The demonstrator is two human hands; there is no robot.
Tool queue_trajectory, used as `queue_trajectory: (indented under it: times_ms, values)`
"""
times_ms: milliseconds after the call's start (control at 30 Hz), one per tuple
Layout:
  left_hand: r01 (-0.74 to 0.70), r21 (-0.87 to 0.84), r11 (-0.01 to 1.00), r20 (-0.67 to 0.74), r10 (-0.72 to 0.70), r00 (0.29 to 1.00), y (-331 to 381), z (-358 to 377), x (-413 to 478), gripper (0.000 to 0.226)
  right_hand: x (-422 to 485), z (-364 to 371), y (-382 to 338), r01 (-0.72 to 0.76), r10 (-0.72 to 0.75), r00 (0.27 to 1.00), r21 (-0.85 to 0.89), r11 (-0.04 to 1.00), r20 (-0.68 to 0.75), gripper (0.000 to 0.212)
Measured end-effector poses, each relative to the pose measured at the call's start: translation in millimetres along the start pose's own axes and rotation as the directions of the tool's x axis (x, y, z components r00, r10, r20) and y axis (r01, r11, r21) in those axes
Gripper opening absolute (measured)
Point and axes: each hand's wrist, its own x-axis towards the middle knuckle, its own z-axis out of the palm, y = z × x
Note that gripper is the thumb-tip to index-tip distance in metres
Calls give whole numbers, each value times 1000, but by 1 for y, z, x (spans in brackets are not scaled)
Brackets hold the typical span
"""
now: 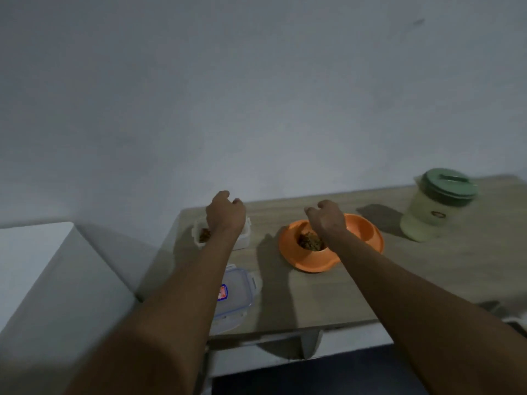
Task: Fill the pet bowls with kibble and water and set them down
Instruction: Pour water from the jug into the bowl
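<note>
On our table [313, 297]: green-lidded jug [436, 208] far right; orange double bowl [368, 232] centre, kibble [309, 243] in its left well; open kibble container [245, 239] left, lid [239, 292] nearer us. Our left hand [225, 213] above container, right hand [328, 218] above bowl; grips we cannot tell.

the table [313, 295] looks like pale wood-grain board, matt. the bowl [288, 243] is smooth orange plastic with a faint sheen. the kibble [309, 242] in it is brown and rough. the tub [245, 238] is cloudy plastic. the lid [239, 292] is clear, glossy plastic. the jug [425, 220] is smooth pale plastic. the wall [256, 95] is matt paint.
</note>
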Motion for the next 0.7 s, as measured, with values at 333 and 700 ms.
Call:
queue_trajectory:
  times_ms: [333, 700]
  values:
    - [-183, -79, 980, 263, 197, 944, 110, 118, -77, 43, 19, -161, 67, -137, 170, 890, 109, 985, -424, 44]
    - [-118, -141, 983, 394, 166, 904, 196, 251, -126, 59, 94, -271, 130, -179, 255, 836, 197, 964, -487, 54]
